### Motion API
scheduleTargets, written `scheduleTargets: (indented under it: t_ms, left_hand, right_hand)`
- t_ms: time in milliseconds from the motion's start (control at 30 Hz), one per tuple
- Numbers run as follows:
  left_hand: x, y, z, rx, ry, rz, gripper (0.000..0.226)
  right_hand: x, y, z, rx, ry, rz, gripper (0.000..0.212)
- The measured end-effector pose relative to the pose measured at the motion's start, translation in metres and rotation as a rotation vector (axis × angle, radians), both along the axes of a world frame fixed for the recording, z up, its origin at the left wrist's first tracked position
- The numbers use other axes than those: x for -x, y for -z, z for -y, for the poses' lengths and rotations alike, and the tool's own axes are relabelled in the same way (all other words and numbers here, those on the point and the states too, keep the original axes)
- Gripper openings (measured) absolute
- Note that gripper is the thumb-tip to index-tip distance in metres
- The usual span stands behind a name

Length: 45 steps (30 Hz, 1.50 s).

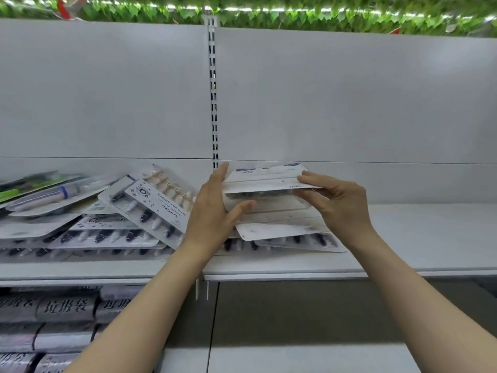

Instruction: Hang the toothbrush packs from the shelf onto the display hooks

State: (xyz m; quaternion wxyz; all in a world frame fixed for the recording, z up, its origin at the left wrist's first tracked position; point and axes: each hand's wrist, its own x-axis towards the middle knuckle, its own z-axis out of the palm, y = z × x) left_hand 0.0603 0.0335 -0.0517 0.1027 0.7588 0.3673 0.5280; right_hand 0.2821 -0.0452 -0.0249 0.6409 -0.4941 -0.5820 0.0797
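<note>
Shelf (pixel 403 232) with piled toothbrush packs (pixel 113 232)

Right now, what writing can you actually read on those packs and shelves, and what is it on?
"CARING FOR GUMS" on the tilted toothbrush pack.
"YIKOJIFE" on the same pack.
The small line between those two: too blurred.
Print on the packs in the hands: too small.
Characters on the grey packages on the lower shelf: too blurred.

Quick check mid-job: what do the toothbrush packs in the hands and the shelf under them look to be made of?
Toothbrush packs: apparently matte white printed card backs, flat and thin-edged, with glossy clear plastic blisters, as highlights on the pile suggest. Shelf: probably painted sheet metal, smooth pale grey with a thin folded front lip; metal is a guess.
</note>
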Motion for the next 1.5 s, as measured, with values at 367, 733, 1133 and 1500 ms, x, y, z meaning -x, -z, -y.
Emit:
scheduleTargets:
  t_ms: [367,733,1133,1500]
  left_hand:
    - [-0.025,-0.030,0.011,0.143,0.102,-0.006,0.078]
    - [-0.036,-0.054,0.022,0.417,0.091,0.321,0.110]
    - [-0.019,-0.060,0.017,0.262,0.114,0.541,0.101]
    - [-0.002,-0.052,0.008,0.210,0.137,0.495,0.084]
  right_hand:
    - [0.029,-0.011,0.006,-0.026,-0.374,-1.012,0.047]
    - [0.078,0.006,0.002,0.122,-0.700,-1.396,0.052]
    - [0.077,0.001,0.014,0.313,-0.570,-0.896,0.035]
    - [0.034,-0.025,0.003,0.098,-0.312,-0.794,0.035]
